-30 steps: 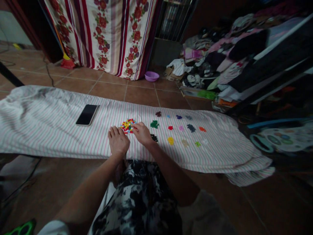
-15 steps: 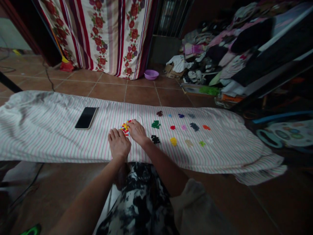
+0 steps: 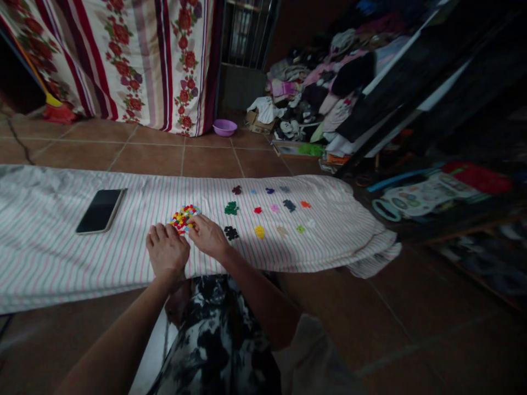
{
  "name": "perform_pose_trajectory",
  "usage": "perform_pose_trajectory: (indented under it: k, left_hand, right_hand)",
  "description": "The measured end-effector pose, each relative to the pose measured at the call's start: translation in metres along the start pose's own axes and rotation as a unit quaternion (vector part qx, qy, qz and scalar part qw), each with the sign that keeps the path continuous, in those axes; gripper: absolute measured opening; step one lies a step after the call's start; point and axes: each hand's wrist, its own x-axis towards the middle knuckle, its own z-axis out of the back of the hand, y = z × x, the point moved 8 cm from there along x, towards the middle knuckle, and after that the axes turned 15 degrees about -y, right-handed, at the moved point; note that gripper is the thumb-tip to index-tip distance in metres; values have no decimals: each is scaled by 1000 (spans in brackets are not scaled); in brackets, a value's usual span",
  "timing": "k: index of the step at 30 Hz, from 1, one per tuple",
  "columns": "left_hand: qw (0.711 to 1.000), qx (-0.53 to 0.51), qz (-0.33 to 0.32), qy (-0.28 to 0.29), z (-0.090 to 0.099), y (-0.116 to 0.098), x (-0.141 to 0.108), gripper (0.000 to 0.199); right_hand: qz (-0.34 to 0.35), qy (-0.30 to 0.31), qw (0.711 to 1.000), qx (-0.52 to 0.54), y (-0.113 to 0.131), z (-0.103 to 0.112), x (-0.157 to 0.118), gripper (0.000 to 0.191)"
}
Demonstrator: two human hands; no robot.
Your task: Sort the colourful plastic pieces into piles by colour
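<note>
A mixed pile of small coloured pieces (image 3: 184, 217) lies on the striped cloth (image 3: 140, 219). My left hand (image 3: 167, 249) rests flat on the cloth just below the pile, fingers extended and holding nothing. At the pile's right edge, my right hand (image 3: 207, 236) has its fingertips drawn together on the pieces; whatever they hold is too small to make out. Right of my hands are small single-colour heaps, among them black (image 3: 231, 233), green (image 3: 231, 208), yellow (image 3: 259, 232), red (image 3: 257, 210) and orange (image 3: 305, 204).
A phone (image 3: 100, 212) lies on the cloth to the left. Beyond the cloth, a purple basin (image 3: 224, 128) stands on the tiled floor near a floral curtain (image 3: 144, 66). Clothes (image 3: 313, 82) are heaped at the back right.
The view has turned to the right, so things appear further left. My right hand has drawn back slightly towards the pile's lower right, showing more of the mixed pieces.
</note>
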Motion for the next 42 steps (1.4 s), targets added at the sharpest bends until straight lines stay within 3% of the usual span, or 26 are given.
perform_pose_trajectory:
  k: [6, 13, 18, 25, 30, 42]
  left_hand:
    - [1000, -5, -2, -1, -1, 2, -2, 45]
    - [1000, 5, 2, 26, -3, 1, -3, 50]
    - [1000, 4, -2, 18, -5, 2, -4, 52]
    - [1000, 14, -2, 16, -3, 1, -2, 49]
    - [999, 28, -11, 11, -4, 1, -2, 47]
    - [1000, 21, -2, 7, -2, 2, -3, 42]
  right_hand:
    - [-65, -75, 995, 4, -24, 47, -33, 24]
    - [-150, -230, 959, -66, -83, 131, -65, 29]
    - [-194, -286, 932, -111, -124, 165, -86, 29]
    - [-219, -259, 934, -113, -147, 162, -86, 30]
    - [-206, -231, 944, -116, -147, 152, -81, 32]
    - [-206, -235, 945, -97, -151, 151, -87, 42]
